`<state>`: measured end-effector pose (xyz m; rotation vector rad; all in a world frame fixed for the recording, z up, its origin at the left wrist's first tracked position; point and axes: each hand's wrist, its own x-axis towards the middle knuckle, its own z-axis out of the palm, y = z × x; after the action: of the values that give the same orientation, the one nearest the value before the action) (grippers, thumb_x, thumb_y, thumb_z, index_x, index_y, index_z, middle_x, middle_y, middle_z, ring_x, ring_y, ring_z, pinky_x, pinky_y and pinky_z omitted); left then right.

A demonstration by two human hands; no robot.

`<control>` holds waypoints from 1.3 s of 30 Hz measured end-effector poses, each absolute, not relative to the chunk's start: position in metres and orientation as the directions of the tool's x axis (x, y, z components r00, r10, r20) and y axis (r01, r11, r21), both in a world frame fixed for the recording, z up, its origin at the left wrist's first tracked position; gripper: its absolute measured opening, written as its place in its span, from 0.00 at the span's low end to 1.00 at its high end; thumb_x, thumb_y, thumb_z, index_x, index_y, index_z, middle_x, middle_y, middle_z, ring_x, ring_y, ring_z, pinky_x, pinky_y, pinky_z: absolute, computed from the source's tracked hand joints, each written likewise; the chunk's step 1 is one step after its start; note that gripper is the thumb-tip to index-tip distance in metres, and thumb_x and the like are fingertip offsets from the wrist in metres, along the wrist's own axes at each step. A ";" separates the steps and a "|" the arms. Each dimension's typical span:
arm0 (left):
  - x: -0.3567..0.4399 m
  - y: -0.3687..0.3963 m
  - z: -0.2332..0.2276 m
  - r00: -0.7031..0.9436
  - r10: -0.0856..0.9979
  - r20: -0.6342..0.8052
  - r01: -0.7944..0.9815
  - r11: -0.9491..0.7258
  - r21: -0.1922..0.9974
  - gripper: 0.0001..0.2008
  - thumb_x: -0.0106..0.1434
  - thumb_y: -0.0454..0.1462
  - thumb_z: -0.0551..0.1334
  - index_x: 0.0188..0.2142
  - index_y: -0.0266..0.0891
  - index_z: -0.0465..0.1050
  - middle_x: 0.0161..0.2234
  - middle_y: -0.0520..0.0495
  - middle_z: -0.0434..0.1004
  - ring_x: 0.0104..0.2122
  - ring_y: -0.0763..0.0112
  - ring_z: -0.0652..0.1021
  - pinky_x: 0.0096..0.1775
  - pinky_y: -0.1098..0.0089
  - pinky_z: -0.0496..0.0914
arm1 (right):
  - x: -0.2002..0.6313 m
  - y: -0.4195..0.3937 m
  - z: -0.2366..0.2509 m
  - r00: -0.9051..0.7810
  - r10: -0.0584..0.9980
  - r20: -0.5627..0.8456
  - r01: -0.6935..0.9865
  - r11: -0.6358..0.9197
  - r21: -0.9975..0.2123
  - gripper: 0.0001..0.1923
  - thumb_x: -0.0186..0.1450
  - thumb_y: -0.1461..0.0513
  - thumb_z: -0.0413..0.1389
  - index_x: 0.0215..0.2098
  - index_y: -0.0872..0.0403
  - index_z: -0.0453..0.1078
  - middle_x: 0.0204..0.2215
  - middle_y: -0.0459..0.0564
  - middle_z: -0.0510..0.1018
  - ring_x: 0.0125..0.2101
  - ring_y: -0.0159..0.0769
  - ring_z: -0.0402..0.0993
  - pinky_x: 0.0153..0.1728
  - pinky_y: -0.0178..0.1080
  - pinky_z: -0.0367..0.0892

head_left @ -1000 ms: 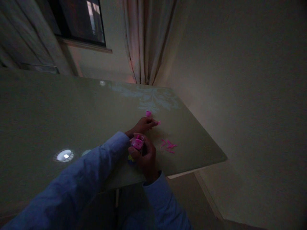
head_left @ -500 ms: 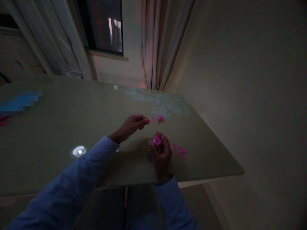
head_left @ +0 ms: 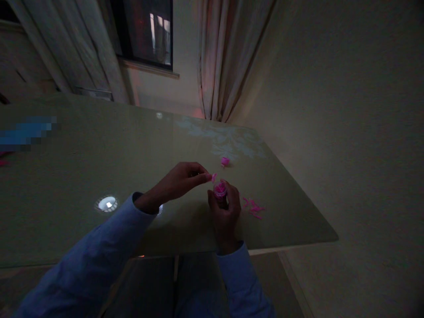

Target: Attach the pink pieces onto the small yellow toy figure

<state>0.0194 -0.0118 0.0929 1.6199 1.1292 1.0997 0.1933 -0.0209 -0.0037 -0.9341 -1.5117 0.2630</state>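
My right hand (head_left: 227, 216) is wrapped round a small clear jar (head_left: 220, 191) with pink pieces in it, held over the table near its front edge. Thumb and fingers of my left hand (head_left: 182, 182) pinch a small pink strip (head_left: 213, 177) just above and left of the jar's mouth. A loose heap of thin pink strips (head_left: 254, 208) lies to the right of my right hand. Beyond the jar a small pink object (head_left: 225, 161), perhaps a lid or a cluster of strips, rests on the table.
The glossy table (head_left: 139, 145) carries light reflections, one bright near my left forearm. A blurred-out blue item (head_left: 26, 132) lies at far left with something pink (head_left: 3, 163) beside it. Curtains (head_left: 218, 62) and a window stand behind; a wall is at right.
My left hand has come down and right with the pink strip, closer to the jar's mouth. The jar in my right hand shows its mouth more plainly; the view has shifted slightly.
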 end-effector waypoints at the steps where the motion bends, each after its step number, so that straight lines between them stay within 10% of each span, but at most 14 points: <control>1: 0.019 -0.014 0.095 0.208 0.954 0.215 0.252 -0.264 0.931 0.18 0.62 0.48 0.66 0.31 0.34 0.78 0.28 0.48 0.76 0.28 0.74 0.72 0.32 0.73 0.65 | 0.194 -0.021 -0.003 0.096 0.668 0.738 0.415 0.647 -0.640 0.18 0.67 0.59 0.64 0.54 0.54 0.72 0.44 0.56 0.77 0.43 0.41 0.76 0.42 0.42 0.75; 14: 0.029 -0.023 0.089 0.235 0.842 0.485 0.543 -0.528 0.653 0.07 0.66 0.37 0.67 0.32 0.35 0.79 0.41 0.43 0.77 0.40 0.67 0.77 0.45 0.65 0.73 | 0.195 -0.022 0.003 -0.005 0.585 0.811 0.425 0.736 -0.528 0.17 0.66 0.65 0.64 0.54 0.52 0.73 0.42 0.54 0.77 0.43 0.39 0.75 0.42 0.41 0.76; 39: 0.040 -0.025 0.093 0.387 0.804 0.452 0.618 -0.589 0.520 0.09 0.68 0.36 0.63 0.37 0.40 0.84 0.50 0.41 0.82 0.48 0.58 0.81 0.49 0.58 0.75 | 0.195 -0.023 0.005 0.030 0.606 0.795 0.414 0.716 -0.562 0.13 0.69 0.61 0.60 0.52 0.53 0.73 0.41 0.55 0.79 0.42 0.39 0.78 0.41 0.41 0.77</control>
<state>0.0404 -0.0252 0.0926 2.3817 1.2541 1.0019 0.1949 -0.0231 0.0054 -0.8490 -1.5940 0.1792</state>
